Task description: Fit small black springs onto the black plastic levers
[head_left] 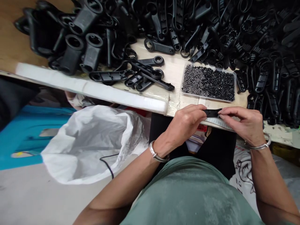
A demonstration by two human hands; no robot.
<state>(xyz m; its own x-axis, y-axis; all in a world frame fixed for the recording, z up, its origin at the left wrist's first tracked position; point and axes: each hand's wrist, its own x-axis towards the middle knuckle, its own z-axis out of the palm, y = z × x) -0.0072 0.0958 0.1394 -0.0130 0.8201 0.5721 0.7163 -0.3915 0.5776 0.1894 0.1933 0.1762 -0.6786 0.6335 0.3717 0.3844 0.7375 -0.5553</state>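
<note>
Between my two hands, at the table's front edge, is a black plastic part (212, 113) with a hollow underside. My left hand (185, 123) is closed on its left end. The thumb and forefinger of my right hand (245, 123) pinch together at its right end; whether a tiny piece is between them is too small to tell. Just beyond the hands sits a clear plastic box (208, 97), holding many small metallic pieces on its left side and small black pieces on its right.
Large heaps of black plastic parts (161, 22) cover the back and right of the table. Several loose black arms (140, 73) lie left of the box. A white foam strip (93, 89) lines the front edge. Below left stands an open white sack (93, 143).
</note>
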